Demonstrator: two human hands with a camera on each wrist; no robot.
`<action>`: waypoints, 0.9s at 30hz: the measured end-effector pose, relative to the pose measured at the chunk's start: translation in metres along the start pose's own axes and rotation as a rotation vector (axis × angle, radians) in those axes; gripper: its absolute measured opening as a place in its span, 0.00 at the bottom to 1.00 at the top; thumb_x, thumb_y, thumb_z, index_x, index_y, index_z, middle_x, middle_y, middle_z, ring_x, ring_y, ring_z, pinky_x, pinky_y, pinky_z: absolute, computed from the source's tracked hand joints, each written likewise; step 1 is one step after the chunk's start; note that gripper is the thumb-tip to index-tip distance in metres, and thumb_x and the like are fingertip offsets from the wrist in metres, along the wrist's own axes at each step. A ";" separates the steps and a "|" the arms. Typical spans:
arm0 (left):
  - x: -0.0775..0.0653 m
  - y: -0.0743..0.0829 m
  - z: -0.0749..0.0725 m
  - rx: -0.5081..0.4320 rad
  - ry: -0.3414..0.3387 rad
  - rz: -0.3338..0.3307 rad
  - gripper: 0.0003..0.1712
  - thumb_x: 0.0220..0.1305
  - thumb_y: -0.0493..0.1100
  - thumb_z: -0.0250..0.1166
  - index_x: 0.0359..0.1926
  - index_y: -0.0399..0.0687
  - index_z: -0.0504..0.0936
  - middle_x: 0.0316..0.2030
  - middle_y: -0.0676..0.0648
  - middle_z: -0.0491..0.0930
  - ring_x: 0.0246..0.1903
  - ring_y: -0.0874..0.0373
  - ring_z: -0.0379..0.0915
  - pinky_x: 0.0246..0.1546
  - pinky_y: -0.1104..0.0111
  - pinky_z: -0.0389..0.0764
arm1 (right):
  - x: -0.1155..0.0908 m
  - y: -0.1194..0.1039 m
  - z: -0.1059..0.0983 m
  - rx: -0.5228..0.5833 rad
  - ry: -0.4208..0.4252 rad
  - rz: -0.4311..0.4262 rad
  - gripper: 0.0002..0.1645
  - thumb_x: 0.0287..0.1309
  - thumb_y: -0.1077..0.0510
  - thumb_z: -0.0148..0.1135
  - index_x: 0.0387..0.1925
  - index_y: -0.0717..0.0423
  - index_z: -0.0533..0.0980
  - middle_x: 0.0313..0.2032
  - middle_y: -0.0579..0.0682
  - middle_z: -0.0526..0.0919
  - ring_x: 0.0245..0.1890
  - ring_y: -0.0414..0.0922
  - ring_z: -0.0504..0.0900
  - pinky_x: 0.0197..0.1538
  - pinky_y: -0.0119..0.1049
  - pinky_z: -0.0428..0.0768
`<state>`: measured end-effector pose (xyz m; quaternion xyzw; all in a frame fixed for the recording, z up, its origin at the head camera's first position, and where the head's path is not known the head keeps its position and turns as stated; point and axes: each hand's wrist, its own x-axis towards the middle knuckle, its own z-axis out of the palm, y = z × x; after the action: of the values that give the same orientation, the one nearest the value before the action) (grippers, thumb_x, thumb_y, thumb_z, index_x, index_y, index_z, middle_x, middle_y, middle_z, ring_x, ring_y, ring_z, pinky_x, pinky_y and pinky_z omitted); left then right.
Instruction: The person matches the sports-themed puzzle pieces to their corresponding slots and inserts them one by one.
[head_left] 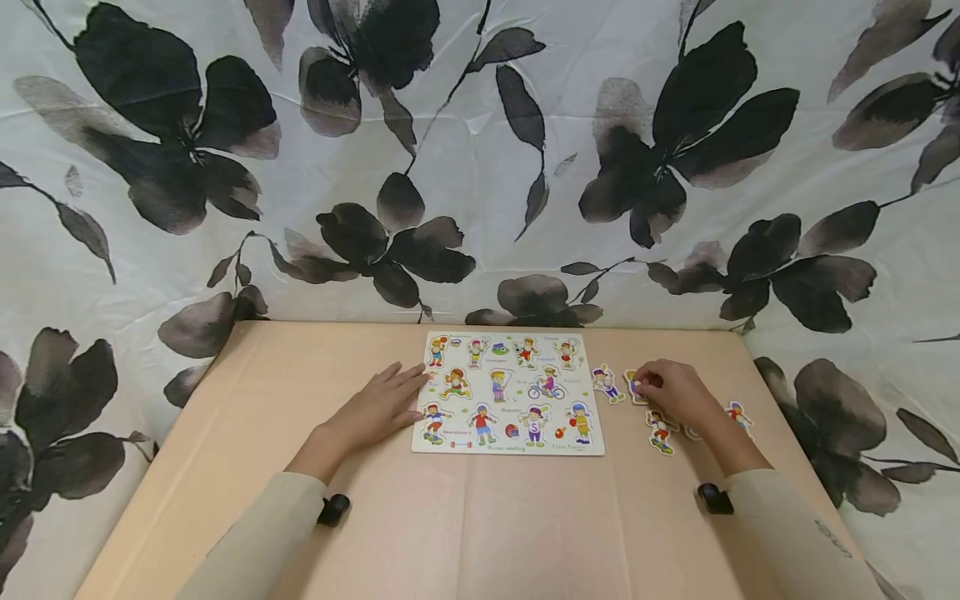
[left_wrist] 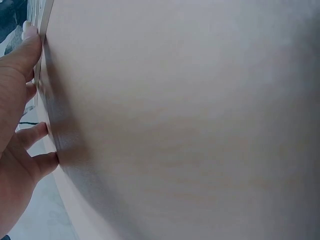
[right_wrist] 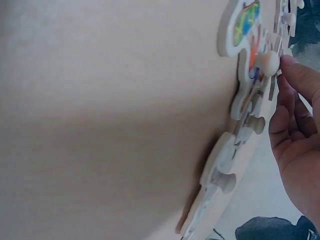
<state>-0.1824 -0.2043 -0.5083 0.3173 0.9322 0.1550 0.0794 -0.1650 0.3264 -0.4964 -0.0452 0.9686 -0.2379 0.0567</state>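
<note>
A white puzzle board point(head_left: 508, 437) with pictures of children doing sports lies on the table. My left hand point(head_left: 378, 406) rests at its left edge, fingers spread; the left wrist view shows the thumb at the board's edge and fingertips on the tabletop. My right hand point(head_left: 675, 392), fingers bent, pinches a small wooden puzzle piece point(head_left: 634, 388) right of the board. Another figure-shaped piece point(head_left: 607, 384) lies between it and the board. Nearer me is a further piece point(head_left: 660, 432), and in the right wrist view a knobbed piece point(right_wrist: 242, 57) shows close to the fingertips.
One piece point(head_left: 739, 416) lies to the right of my right forearm, and another is partly hidden under that hand. The light wooden table point(head_left: 525, 533) ends at the back against a white cloth point(head_left: 525, 250) with dark flowers.
</note>
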 end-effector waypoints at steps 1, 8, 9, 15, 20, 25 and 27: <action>0.000 0.000 0.000 0.001 0.001 0.003 0.39 0.74 0.59 0.62 0.78 0.48 0.65 0.79 0.44 0.59 0.77 0.28 0.50 0.75 0.36 0.57 | 0.000 -0.001 -0.001 -0.004 0.000 0.001 0.08 0.65 0.60 0.70 0.43 0.60 0.84 0.33 0.50 0.82 0.34 0.46 0.77 0.40 0.40 0.78; 0.000 0.002 -0.001 0.000 0.011 0.017 0.39 0.74 0.58 0.62 0.78 0.47 0.65 0.79 0.43 0.61 0.76 0.27 0.52 0.74 0.34 0.58 | 0.000 -0.013 -0.002 0.025 -0.009 -0.017 0.10 0.65 0.57 0.70 0.45 0.59 0.84 0.36 0.50 0.83 0.36 0.46 0.77 0.39 0.37 0.79; 0.000 0.002 -0.001 -0.002 0.010 0.015 0.39 0.74 0.58 0.62 0.78 0.47 0.65 0.79 0.43 0.61 0.76 0.28 0.52 0.74 0.35 0.58 | 0.001 -0.015 -0.002 0.035 -0.009 -0.022 0.10 0.66 0.57 0.70 0.44 0.58 0.84 0.36 0.50 0.83 0.35 0.45 0.77 0.39 0.36 0.79; 0.000 0.001 0.000 0.000 -0.010 0.006 0.40 0.74 0.60 0.61 0.78 0.48 0.65 0.79 0.44 0.59 0.77 0.29 0.51 0.75 0.36 0.57 | 0.007 -0.035 0.005 0.062 0.009 -0.080 0.07 0.63 0.59 0.72 0.41 0.58 0.84 0.33 0.48 0.82 0.34 0.44 0.77 0.36 0.31 0.78; 0.000 0.001 0.001 -0.011 -0.011 -0.016 0.40 0.74 0.61 0.61 0.78 0.49 0.65 0.80 0.46 0.59 0.78 0.31 0.50 0.76 0.37 0.57 | 0.017 -0.052 0.015 0.060 0.013 -0.123 0.06 0.62 0.59 0.73 0.39 0.57 0.85 0.31 0.47 0.81 0.33 0.42 0.76 0.35 0.30 0.77; 0.001 0.000 0.002 -0.006 -0.008 -0.011 0.40 0.74 0.61 0.60 0.79 0.49 0.64 0.80 0.46 0.58 0.78 0.30 0.50 0.76 0.37 0.56 | 0.023 -0.070 0.024 0.094 -0.003 -0.148 0.06 0.62 0.59 0.73 0.39 0.57 0.85 0.32 0.47 0.81 0.33 0.43 0.76 0.35 0.30 0.77; 0.001 -0.001 0.002 0.002 -0.004 -0.005 0.40 0.74 0.61 0.60 0.79 0.49 0.64 0.80 0.46 0.58 0.78 0.30 0.50 0.76 0.37 0.56 | 0.024 -0.078 0.027 0.112 -0.019 -0.143 0.06 0.63 0.59 0.73 0.39 0.56 0.85 0.33 0.47 0.81 0.34 0.43 0.76 0.36 0.31 0.77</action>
<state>-0.1833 -0.2038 -0.5108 0.3151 0.9330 0.1533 0.0815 -0.1804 0.2421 -0.4859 -0.1132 0.9475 -0.2945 0.0510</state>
